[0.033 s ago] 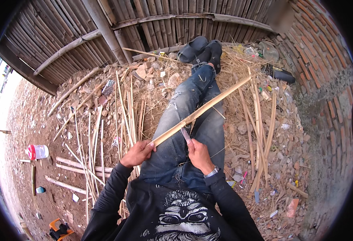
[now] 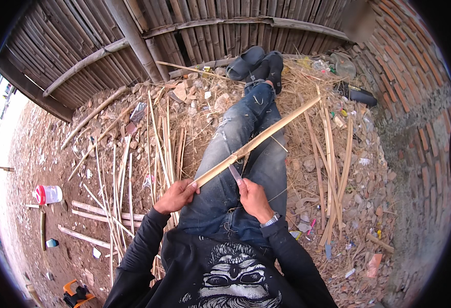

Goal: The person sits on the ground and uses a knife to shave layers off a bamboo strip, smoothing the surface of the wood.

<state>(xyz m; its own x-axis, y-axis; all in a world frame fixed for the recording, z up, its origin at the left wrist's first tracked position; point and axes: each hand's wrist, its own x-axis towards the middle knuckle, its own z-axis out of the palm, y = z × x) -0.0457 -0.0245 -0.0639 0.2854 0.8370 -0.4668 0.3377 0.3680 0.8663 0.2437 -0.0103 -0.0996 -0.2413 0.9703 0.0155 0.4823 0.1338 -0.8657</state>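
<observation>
I find the long, flat, straw-yellow bamboo strip (image 2: pixel 276 129) slanting over the faded blue jeans (image 2: pixel 220 141) on my legs, its near end low on the left, its far end past my right leg. The face is pale and fairly smooth; a rough joint with frayed fibres interrupts it, and the strip kinks slightly there. The far end tapers to a thin, uneven point.

My left hand (image 2: pixel 177 195) grasps the near end, thumb along the top. My right hand (image 2: pixel 255 199) is closed around a short knife with a pale grey blade (image 2: pixel 235 172), the tip directed at the strip's lower edge beside the joint.

Limits of observation: the strip's near end is partly covered by my left fingers; the knife's handle is mostly concealed in my right hand. I cannot tell whether the tip touches the bamboo, nor whether the strip rests on the jeans. An orange-and-black object (image 2: pixel 76 294) at lower left is cut off by the dark rim and cannot be identified.
</observation>
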